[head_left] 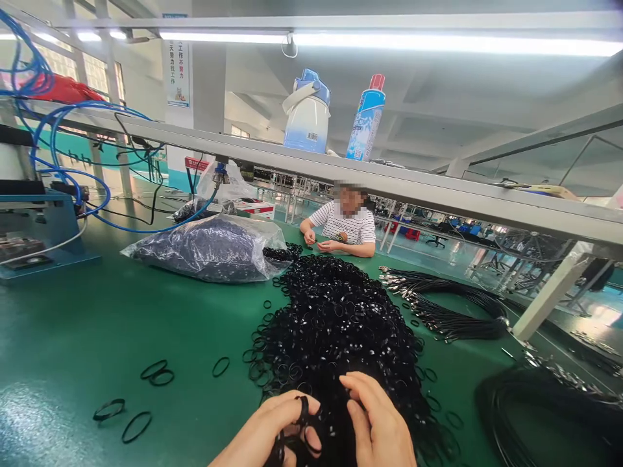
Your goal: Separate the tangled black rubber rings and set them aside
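A big heap of black rubber rings [335, 324] lies on the green table [97, 337] in front of me. My left hand [280, 428] is at the heap's near edge, fingers curled round a bunch of black rings. My right hand [377, 421] rests beside it on the heap, fingers bent and pinching at the rings. Loose single rings [156, 373] lie scattered to the left.
A clear bag of black rings [209, 250] sits at the back left. Bundles of black cables [448, 305] lie to the right. A person in a striped shirt [343, 224] works across the table. A shelf [341, 172] overhead carries a jug and a spray can; blue hoses hang left.
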`<state>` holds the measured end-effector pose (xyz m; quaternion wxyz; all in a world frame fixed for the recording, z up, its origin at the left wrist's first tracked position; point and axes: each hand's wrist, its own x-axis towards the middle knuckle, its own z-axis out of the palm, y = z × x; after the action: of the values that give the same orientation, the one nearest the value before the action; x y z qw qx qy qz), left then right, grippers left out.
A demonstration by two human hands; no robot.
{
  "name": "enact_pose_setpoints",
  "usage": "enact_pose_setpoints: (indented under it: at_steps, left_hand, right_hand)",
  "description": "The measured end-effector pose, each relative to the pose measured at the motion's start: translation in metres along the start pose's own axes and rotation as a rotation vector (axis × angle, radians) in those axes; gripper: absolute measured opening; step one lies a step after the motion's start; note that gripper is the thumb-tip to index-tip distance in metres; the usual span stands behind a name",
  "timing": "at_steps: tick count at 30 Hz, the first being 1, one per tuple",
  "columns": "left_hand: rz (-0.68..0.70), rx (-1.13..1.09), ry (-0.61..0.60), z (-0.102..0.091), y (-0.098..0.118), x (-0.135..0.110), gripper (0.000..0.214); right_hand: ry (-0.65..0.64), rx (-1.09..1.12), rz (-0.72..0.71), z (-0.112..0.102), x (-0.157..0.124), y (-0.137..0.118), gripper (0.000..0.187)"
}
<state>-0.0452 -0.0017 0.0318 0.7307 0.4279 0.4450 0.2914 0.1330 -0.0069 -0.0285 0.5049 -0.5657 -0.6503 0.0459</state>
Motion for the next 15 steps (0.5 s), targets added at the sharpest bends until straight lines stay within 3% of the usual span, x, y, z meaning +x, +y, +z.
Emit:
enact_pose_setpoints:
  at_steps: [2,8,12,15]
  left_hand:
    - [-0.032,-0.01,-0.009,0.001,-0.001,0.002,0.029]
    - [0.039,-0.073,-0.06,0.003,-0.012,0.01,0.031]
    - [-0.049,-0.107,-0.035,0.0,-0.009,0.009,0.043]
    - [-0.115,-0.143,-0.024,-0.003,-0.008,0.01,0.064]
  right_hand:
    - [0.022,0.035,-0.028,0.005,-0.003,-0.006,0.028]
    - [-0.239,0.115,-0.066,0.008,-0.003,-0.027,0.003]
    - [-0.113,0.075,0.012,-0.003,0.003,-0.016,0.015]
    - [0.018,0.051,-0.047,-0.002,0.001,-0.015,0.022]
